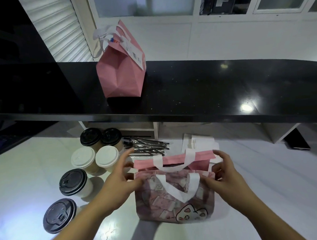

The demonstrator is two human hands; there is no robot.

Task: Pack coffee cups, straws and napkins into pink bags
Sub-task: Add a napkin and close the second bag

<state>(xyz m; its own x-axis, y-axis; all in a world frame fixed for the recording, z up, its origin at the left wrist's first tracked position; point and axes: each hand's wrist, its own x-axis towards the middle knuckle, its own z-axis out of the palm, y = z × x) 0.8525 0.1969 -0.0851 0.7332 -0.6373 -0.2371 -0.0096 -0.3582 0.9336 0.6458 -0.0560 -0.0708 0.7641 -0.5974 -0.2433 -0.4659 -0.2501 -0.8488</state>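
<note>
Am spreading pink bag mouth: left hand gripping left rim, right hand gripping right. Judging next: drop coffee cups in upright.

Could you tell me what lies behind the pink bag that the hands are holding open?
Behind the pink bag lie white napkins and wrapped straws; the bag hides the napkins' near edge.

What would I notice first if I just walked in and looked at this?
First, the two hands, left hand and right hand, pulling open a pink bag with a cartoon cat on the white table. Left of it stand six lidded cups beside a pile of straws. Another pink bag stands on the black counter behind.
</note>
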